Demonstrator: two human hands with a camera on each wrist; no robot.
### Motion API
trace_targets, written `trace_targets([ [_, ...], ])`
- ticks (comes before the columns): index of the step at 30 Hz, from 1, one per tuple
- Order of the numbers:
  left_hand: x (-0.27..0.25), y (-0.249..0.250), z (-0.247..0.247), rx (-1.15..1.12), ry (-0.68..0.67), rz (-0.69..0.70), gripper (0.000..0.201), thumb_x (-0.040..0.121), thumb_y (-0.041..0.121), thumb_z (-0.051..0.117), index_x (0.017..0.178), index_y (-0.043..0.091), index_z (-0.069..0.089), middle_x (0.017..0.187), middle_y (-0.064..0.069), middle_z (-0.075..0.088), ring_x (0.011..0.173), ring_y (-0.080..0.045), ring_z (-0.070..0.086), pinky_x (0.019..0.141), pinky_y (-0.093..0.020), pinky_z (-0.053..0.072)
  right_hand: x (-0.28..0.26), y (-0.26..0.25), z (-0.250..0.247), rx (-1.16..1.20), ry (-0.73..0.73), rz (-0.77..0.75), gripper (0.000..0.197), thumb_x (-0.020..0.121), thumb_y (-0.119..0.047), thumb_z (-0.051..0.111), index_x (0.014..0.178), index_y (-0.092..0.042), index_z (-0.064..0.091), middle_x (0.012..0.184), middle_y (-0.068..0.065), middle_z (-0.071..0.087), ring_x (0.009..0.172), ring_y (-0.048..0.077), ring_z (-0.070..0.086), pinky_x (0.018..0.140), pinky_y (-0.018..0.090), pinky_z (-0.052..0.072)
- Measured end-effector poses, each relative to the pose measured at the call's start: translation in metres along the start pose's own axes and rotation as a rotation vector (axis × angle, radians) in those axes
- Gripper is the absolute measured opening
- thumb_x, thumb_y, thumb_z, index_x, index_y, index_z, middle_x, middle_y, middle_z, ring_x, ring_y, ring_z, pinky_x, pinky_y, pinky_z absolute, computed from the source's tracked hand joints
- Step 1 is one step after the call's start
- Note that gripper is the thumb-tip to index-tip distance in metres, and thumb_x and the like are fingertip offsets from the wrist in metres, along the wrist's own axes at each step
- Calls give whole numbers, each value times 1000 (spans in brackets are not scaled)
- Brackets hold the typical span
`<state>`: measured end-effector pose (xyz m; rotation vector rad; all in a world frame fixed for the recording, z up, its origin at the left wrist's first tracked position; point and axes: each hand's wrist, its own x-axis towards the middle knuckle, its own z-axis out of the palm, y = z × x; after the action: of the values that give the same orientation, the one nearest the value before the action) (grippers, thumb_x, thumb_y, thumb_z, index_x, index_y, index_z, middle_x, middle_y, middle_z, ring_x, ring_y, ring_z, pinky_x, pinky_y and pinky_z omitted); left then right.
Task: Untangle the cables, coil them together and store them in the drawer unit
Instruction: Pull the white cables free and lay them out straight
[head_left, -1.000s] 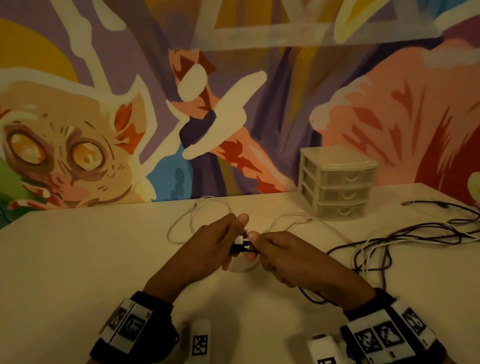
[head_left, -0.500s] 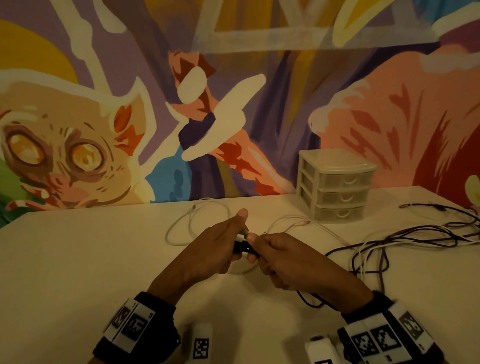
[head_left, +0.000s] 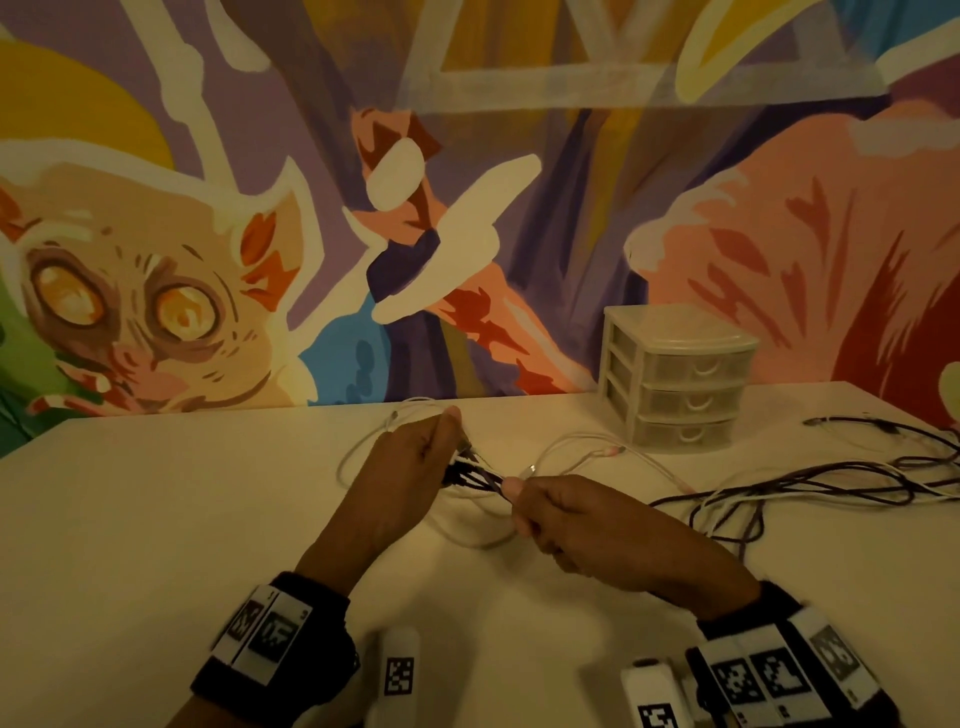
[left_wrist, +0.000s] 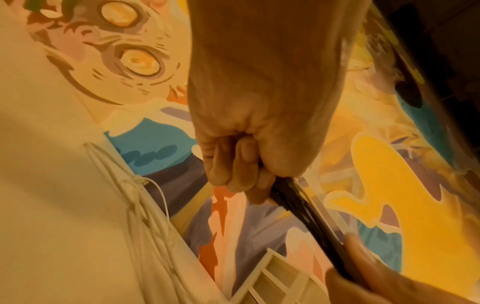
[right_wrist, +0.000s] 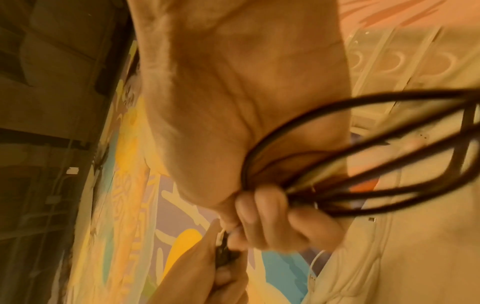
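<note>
My left hand (head_left: 410, 467) curls round the plug ends of the cable bundle (head_left: 480, 475), thumb up, and my right hand (head_left: 576, 525) pinches the same strands just beside it. Between my fists the bundle runs short and taut, left to right, dipping slightly toward the right, lifted off the bench (head_left: 156, 519). Both forearms angle inward over the bench. From my right fist the dark and white cables trail rightward in loose loops. The drawer unit (head_left: 675, 376) stands behind, against the wall, drawers closed.
</note>
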<state>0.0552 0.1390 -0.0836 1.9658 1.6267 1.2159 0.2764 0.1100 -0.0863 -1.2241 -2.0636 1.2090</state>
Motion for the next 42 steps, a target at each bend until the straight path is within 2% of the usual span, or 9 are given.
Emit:
trace_targets([
  [6, 2, 20, -3, -880, -102, -362, 81, 87, 84, 38, 124, 19, 69, 107, -13, 80, 73, -29, 69, 61, -32, 51, 0, -6, -7, -41, 286, -182, 53, 112, -53, 33, 79, -14, 46, 60, -12, 39, 53, 2, 37, 55, 18, 33],
  [10, 0, 28, 3, -809, -387, -487, 107, 69, 89, 33, 131, 9, 66, 119, -14, 78, 106, -33, 77, 89, -42, 59, 3, -8, -2, -21, 377, -229, 45, 111, -51, 33, 76, -28, 50, 59, -18, 50, 57, -1, 47, 63, 16, 37],
  [16, -10, 39, 15, -778, -227, -208, 51, 105, 52, 49, 107, 6, 70, 116, -6, 80, 115, -22, 74, 108, -48, 50, 5, -4, 13, -104, 184, -228, 43, 110, -60, 31, 82, -38, 54, 68, -17, 56, 61, 1, 48, 67, 25, 39],
  [21, -4, 29, 19, -1149, 18, -385, 38, 104, 41, 52, 79, 13, 55, 84, -6, 73, 89, -26, 72, 90, -44, 53, 0, -4, 11, -90, -72, -15, 44, 105, -67, 39, 88, -31, 56, 72, -9, 60, 63, 7, 54, 71, 33, 48],
  [25, -3, 10, 1, -1482, -47, -447, 36, 109, 35, 50, 79, 16, 49, 70, 2, 46, 60, -12, 49, 67, -31, 53, -4, -7, 10, -176, -204, 34, 58, 105, -68, 37, 103, -14, 59, 82, -3, 62, 74, 14, 57, 77, 34, 50],
  [29, -9, 12, -4, -1418, -199, -505, 46, 103, 53, 57, 73, 20, 47, 65, 6, 18, 48, -8, 16, 48, -25, 14, -5, -9, 9, -218, -328, 108, 51, 106, -67, 37, 91, -22, 54, 83, 0, 57, 72, 12, 53, 71, 27, 48],
  [32, -11, 7, 4, -1306, -191, -573, 58, 90, 73, 61, 66, 24, 42, 65, 6, 12, 45, -7, 14, 46, -25, 10, -9, -10, 9, -92, -445, 151, 49, 108, -61, 38, 100, -20, 63, 87, 3, 63, 79, 16, 61, 81, 28, 50],
  [35, -11, -11, 12, -1254, -111, -643, 55, 93, 67, 61, 65, 25, 37, 60, 7, 15, 41, -6, 16, 39, -23, 13, 0, -2, -13, -172, -229, 56, 47, 107, -58, 44, 118, -22, 73, 116, -3, 75, 107, 9, 68, 104, 29, 51],
  [42, -5, -34, 9, -1251, -139, -693, 50, 102, 35, 63, 64, 27, 32, 55, 8, 17, 37, -7, 17, 33, -21, 17, 65, 49, -120, -741, 186, 190, 24, 102, -24, 66, 125, -20, 69, 124, -8, 64, 115, 17, 62, 96, 26, 46],
])
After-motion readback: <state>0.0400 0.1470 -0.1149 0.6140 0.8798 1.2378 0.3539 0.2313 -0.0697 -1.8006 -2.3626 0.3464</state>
